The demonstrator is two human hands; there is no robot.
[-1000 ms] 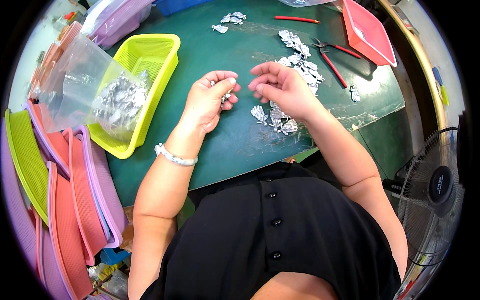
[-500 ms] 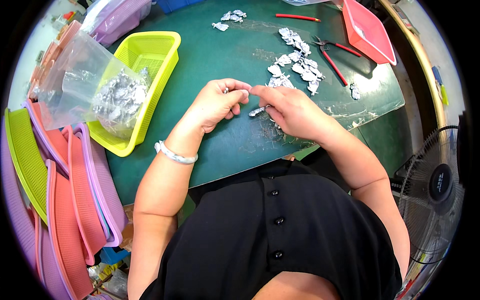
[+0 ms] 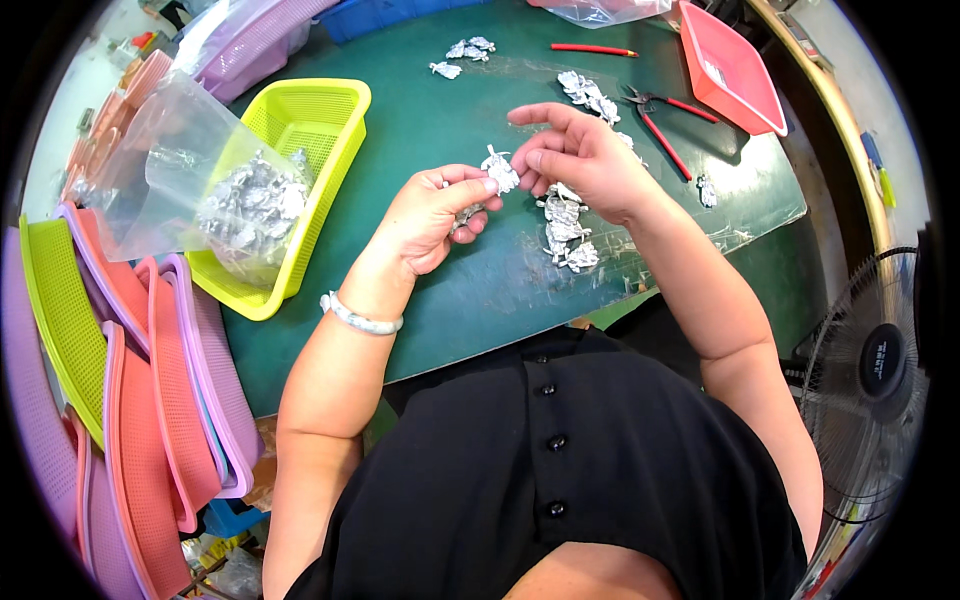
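Note:
My left hand (image 3: 440, 215) pinches a small silver-grey metal casting (image 3: 499, 171) between thumb and forefinger. Another silver piece (image 3: 467, 213) shows partly under its curled fingers. Just to the right, my right hand (image 3: 580, 160) hangs over the table with its fingers apart and nothing visible in them. Below that hand lies a short column of similar castings (image 3: 566, 230). More castings (image 3: 588, 96) lie beyond it, some hidden behind my right hand.
A yellow-green basket (image 3: 345, 165) at left holds a clear bag (image 3: 165, 180) of castings. Red-handled cutters (image 3: 665, 135), a red pen-like stick (image 3: 592, 49) and a pink tray (image 3: 735, 70) lie at far right. Stacked baskets (image 3: 150, 430) crowd the left; a fan (image 3: 870, 390) stands right.
My right hand has lifted away from my left, its fingers spreading. The casting in my left hand now shows, and so do the castings lying below my right hand.

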